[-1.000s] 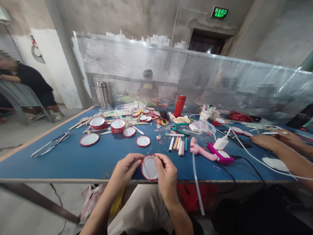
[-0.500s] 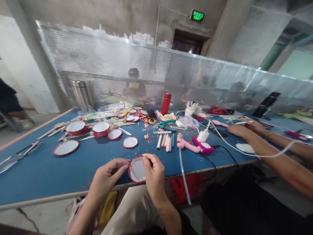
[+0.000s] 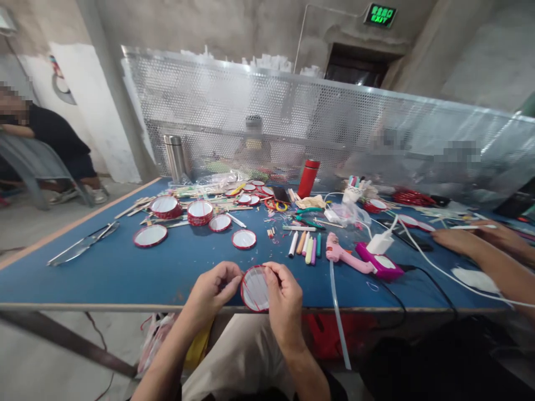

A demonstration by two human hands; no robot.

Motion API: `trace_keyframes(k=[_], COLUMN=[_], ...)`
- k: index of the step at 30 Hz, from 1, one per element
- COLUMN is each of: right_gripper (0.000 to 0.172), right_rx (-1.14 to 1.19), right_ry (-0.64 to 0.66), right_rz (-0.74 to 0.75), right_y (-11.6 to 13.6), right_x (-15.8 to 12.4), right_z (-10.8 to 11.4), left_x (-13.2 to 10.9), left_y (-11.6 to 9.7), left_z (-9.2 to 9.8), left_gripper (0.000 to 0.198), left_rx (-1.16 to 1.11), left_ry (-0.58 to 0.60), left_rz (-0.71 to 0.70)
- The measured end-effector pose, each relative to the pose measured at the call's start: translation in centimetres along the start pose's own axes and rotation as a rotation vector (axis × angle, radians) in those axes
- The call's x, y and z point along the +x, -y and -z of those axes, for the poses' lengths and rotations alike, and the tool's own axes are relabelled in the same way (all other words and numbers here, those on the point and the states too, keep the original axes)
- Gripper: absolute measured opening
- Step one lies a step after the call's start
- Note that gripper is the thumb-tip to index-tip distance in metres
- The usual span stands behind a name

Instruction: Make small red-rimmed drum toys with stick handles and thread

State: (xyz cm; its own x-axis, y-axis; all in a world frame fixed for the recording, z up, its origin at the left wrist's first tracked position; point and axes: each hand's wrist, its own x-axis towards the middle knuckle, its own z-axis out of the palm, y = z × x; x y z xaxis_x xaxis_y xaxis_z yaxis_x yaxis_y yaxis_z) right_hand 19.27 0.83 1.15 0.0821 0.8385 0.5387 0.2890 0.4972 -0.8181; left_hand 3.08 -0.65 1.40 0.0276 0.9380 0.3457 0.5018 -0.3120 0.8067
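A round white disc with a red rim (image 3: 256,291) is held up just over the table's front edge, thin red strands running across its face. My right hand (image 3: 286,301) grips its right side, thumb on the face. At the left rim, my left hand (image 3: 215,287) is closed, thumb and forefinger pinched together. Whether those fingertips also hold a red strand cannot be made out. Beyond my hands lie similar discs, one a small disc (image 3: 244,239) and one a larger disc (image 3: 150,236). Two thicker red-sided drum shapes, a left one (image 3: 165,206) and a right one (image 3: 199,213), stand behind.
Right of my hands lie several markers (image 3: 308,249), a pink glue gun (image 3: 345,255) and a magenta power strip (image 3: 380,267) with cables. Scissors (image 3: 83,243) lie far left. A red bottle (image 3: 308,178) and steel flask (image 3: 174,158) stand behind. A co-worker's hands (image 3: 460,240) are at right.
The head view has turned left, so the table's contents appear further right. Both hands stay at the disc, which keeps nearly the same pose. No grip change shows.
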Motion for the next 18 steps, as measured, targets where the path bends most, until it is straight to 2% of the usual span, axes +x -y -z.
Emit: trace_keyframes(k=[4, 8, 18], right_gripper=[0.026, 0.026, 0.025], right_rx=[0.009, 0.002, -0.034], right_ry=[0.021, 0.012, 0.001], right_rz=[-0.026, -0.045, -0.014], right_y=[-0.1, -0.3, -0.4], right_x=[0.0, 0.0, -0.1], right_z=[0.2, 0.3, 0.1], left_x=[-0.1, -0.1, -0.3], left_y=[-0.6, -1.3, -1.3], left_z=[0.0, 0.2, 0.1], left_gripper=[0.017, 0.018, 0.016], left_rx=[0.022, 0.019, 0.027], left_ry=[-0.037, -0.019, -0.023], left_rz=[0.031, -0.009, -0.068])
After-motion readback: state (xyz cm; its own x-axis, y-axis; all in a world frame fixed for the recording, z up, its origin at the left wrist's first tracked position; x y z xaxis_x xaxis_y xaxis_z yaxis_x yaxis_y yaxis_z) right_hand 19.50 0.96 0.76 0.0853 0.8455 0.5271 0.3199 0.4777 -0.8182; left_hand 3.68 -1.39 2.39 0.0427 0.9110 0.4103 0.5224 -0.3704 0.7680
